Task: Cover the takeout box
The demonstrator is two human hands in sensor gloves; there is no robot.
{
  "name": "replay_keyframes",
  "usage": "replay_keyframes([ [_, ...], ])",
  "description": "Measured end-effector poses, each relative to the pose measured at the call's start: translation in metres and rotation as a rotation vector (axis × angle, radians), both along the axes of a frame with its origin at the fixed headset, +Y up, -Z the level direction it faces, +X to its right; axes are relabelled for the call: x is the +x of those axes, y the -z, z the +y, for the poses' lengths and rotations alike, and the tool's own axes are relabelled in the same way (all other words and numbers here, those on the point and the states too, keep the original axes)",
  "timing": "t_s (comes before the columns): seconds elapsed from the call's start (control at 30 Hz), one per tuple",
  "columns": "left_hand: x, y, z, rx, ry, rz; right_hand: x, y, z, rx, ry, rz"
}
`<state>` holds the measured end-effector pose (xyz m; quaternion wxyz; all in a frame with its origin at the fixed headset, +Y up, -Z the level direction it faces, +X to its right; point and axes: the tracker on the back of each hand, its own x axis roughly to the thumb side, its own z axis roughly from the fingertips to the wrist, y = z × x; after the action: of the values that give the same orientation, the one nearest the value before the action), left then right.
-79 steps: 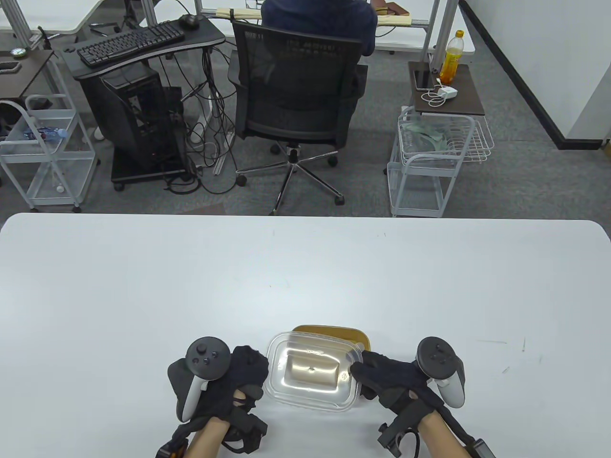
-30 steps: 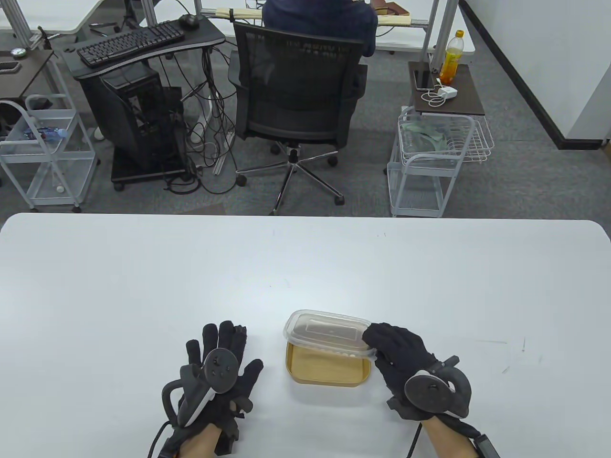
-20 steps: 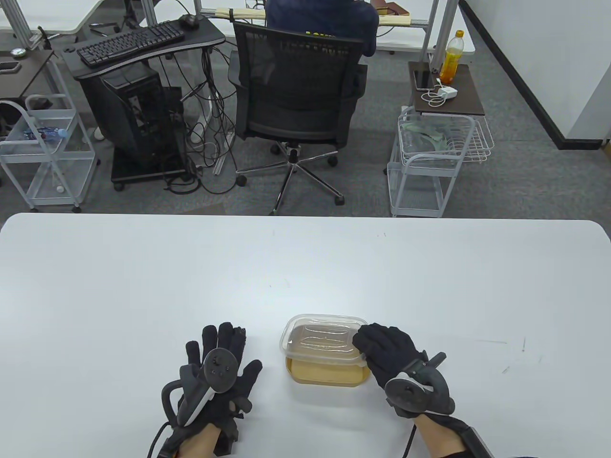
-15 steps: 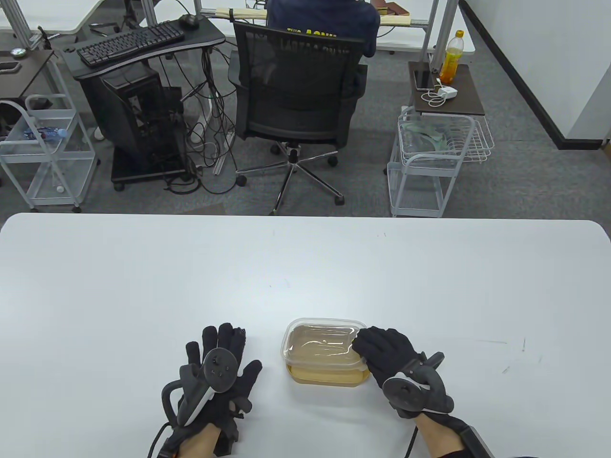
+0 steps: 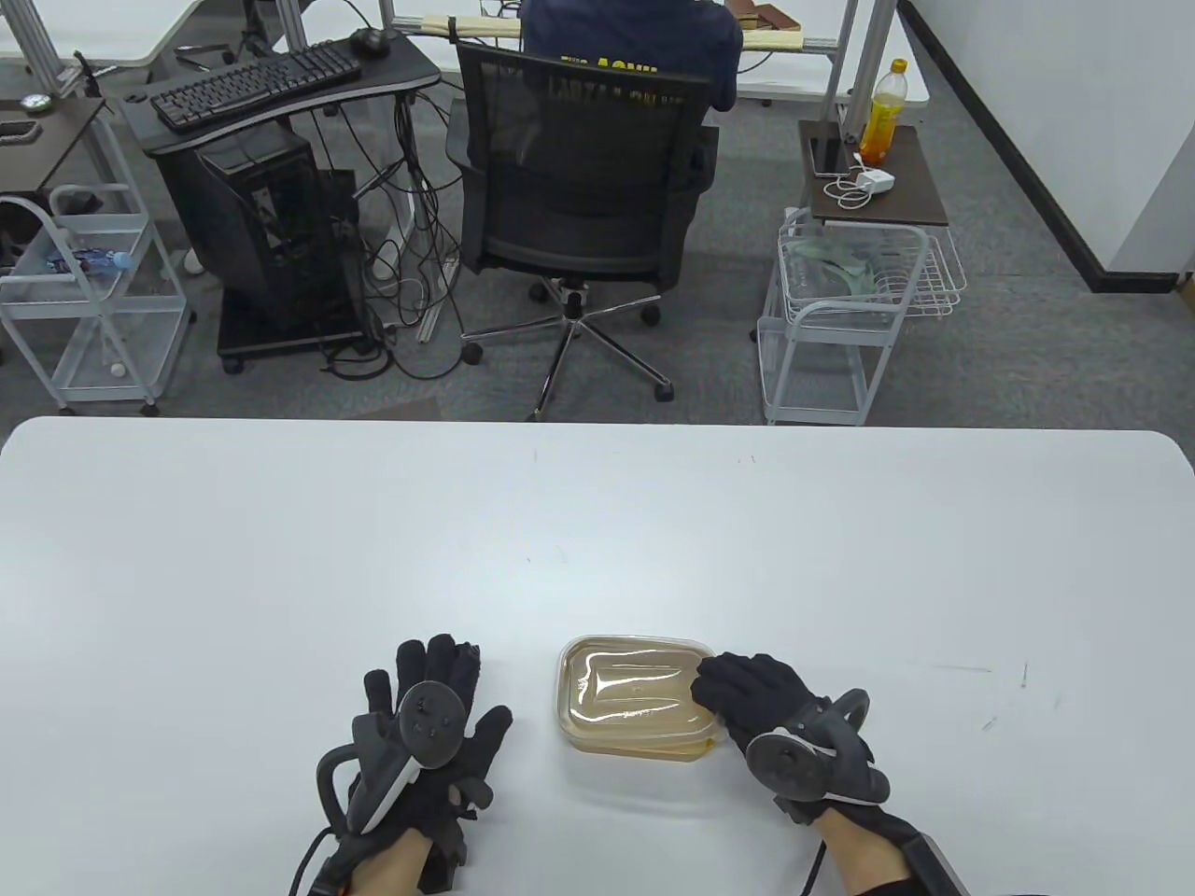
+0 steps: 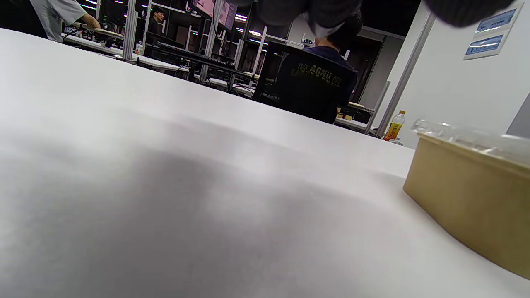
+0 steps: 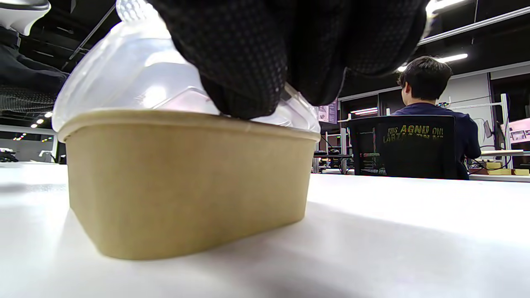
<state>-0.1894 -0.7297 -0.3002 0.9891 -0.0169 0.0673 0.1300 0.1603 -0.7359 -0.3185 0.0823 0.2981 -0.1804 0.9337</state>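
A brown paper takeout box (image 5: 686, 747) stands on the white table (image 5: 597, 541) near the front edge. A clear plastic lid (image 5: 635, 686) lies on top of it, inside the rim. My right hand (image 5: 747, 695) holds the lid's right edge, fingers pressing down on it; in the right wrist view the fingers (image 7: 248, 70) sit on the lid (image 7: 124, 82) above the box (image 7: 186, 186). My left hand (image 5: 429, 719) rests flat on the table, fingers spread, to the left of the box and apart from it. The left wrist view shows the box (image 6: 472, 198) at the right.
Beyond the table's far edge are an office chair (image 5: 579, 187) with a seated person, a desk with a keyboard (image 5: 257, 79), and wire carts (image 5: 850, 289). The table holds nothing else.
My right hand brought the lid down from a tilted position above the box until it lies flat on the box. The left hand has stayed flat on the table since one second ago.
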Motion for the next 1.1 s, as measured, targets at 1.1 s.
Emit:
replay_keyframes([
  [1.1,0.009,0.002,-0.007,-0.027,0.022,-0.027,-0.005,-0.006,0.0,-0.051,-0.225,0.012],
])
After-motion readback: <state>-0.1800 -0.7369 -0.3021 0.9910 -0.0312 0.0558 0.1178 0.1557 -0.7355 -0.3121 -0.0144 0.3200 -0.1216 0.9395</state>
